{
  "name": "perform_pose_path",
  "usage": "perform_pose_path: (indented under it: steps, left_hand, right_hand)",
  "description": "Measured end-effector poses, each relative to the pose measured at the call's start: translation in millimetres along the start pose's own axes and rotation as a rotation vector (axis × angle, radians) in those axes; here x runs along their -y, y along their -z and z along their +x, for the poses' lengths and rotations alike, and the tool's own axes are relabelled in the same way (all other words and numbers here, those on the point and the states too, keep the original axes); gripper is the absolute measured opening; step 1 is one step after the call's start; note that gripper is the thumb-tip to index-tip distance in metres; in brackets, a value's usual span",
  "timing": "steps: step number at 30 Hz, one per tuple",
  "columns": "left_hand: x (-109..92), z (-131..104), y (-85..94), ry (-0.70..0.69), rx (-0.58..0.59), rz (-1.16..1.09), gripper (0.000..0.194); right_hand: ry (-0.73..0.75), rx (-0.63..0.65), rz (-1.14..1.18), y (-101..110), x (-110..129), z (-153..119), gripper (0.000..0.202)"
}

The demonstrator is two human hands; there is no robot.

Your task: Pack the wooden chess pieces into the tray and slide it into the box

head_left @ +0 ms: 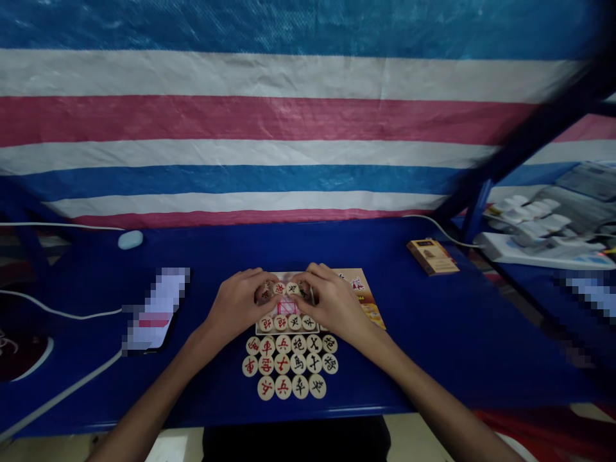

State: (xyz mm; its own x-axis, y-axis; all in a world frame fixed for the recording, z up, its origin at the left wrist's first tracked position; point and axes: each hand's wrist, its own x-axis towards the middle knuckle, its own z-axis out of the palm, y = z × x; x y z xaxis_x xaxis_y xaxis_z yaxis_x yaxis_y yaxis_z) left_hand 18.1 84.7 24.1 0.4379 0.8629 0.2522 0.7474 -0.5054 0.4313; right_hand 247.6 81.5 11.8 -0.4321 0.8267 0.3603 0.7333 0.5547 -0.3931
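Both hands meet over a small white box (260,332) of round xiangqi pieces at the table's middle. My left hand (244,298) curls its fingers around the left end of a row of pieces (280,289) above the box; my right hand (328,300) closes on the right end. The hands press the row between them, fingertips partly hiding the outer pieces. Another row of pieces (281,323) lies in the near part of the box. Nearer the table edge, several loose pieces (282,364) with red or black characters lie flat in three rows.
A printed box lid (363,292) lies right of the box. Farther right is a cigarette pack (433,256). A phone (158,311), white cables (62,401) and a pale blue case (130,240) are left. A power strip (539,251) stands at far right.
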Motion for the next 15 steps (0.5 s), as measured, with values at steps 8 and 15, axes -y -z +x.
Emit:
perform_pose_path:
  steps: [8,15]
  left_hand:
    - [-28.1,-31.3,4.6,-0.068,-0.212,-0.295,0.022]
    - [-42.5,-85.6,-21.5,0.029,-0.421,-0.293,0.034]
  right_hand:
    - [0.003,-0.209,0.239,17.1,32.9,-28.1,0.027]
    - [0.032,-0.336,0.249,7.3,46.0,-65.1,0.042]
